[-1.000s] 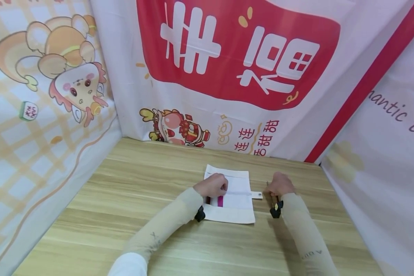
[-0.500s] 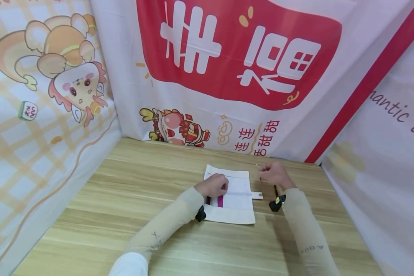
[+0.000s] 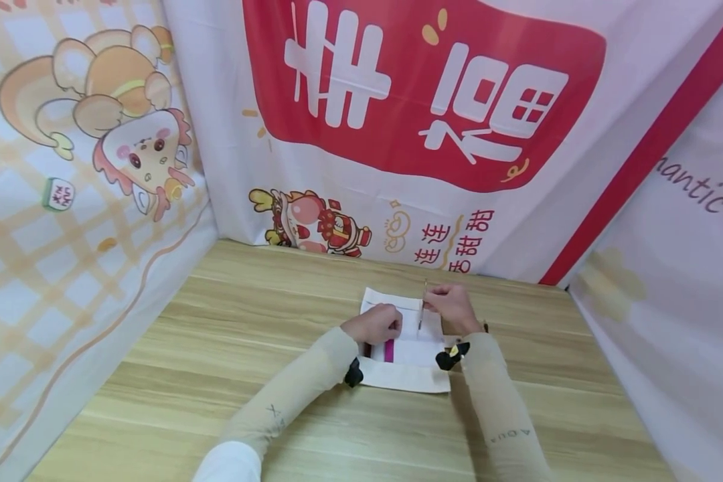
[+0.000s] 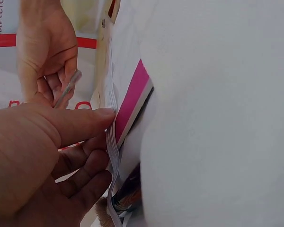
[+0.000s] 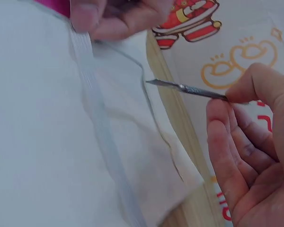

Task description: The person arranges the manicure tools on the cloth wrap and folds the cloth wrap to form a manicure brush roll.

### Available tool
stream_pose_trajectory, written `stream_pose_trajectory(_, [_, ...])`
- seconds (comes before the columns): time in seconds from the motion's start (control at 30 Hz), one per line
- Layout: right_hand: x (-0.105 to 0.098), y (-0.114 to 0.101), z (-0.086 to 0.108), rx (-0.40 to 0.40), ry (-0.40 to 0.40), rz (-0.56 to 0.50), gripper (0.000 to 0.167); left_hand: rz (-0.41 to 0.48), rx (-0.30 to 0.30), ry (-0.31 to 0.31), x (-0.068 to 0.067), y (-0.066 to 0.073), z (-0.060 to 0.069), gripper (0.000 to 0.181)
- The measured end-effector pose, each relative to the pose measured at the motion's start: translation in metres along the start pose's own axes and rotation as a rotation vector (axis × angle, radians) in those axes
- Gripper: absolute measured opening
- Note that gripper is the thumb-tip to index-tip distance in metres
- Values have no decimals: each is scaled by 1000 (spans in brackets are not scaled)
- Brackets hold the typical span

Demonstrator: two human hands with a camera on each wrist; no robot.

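A white cloth case with a snap tab lies unfolded on the table. My left hand is over its left half; in the left wrist view the thumb and fingers pinch a pale elastic band that runs across the case. Behind the band sit a magenta strip and a brown-bristled brush. My right hand pinches a thin metal tool between thumb and fingertips, its pointed end directed at the case, above the upper right part of the cloth and not touching the band.
The wooden table extends on all sides of the case. A printed cloth curtain stands along the table's back edge, with more printed cloth at the left and right. A small dark item shows beside my right wrist.
My right hand has lifted the thin tool from the table right of the case and carried it left over the cloth. My left hand has stayed in place on the case.
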State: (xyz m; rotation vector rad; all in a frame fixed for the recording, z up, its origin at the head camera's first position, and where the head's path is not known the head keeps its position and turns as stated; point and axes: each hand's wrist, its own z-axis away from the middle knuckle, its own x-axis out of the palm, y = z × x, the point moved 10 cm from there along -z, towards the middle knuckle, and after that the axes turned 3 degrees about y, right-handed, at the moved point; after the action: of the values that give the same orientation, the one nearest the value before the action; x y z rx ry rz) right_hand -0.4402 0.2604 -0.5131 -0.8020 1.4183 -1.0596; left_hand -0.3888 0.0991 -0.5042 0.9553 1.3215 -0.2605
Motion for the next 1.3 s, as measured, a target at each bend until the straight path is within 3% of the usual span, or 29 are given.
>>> stream_pose_trajectory(0.13, [16,-1,2,-4,27,17,27,12,6,-1,0,3,1,17])
stream_pose_trajectory(0.33, [32,-5,3,-29,27,153,20,53,28,5,0,6,2,17])
stream_pose_trajectory(0.6, [42,3,8,-7,-53,271,15,75,38,3,3,6,2,16])
stream_pose_trajectory(1.03, [53,8,22,134,-172,282,27,92,-7,11,0,3,5,17])
stream_pose_trajectory(1.3, [55,6,30,169,-210,254,14,96,8,21,2,0,4,18])
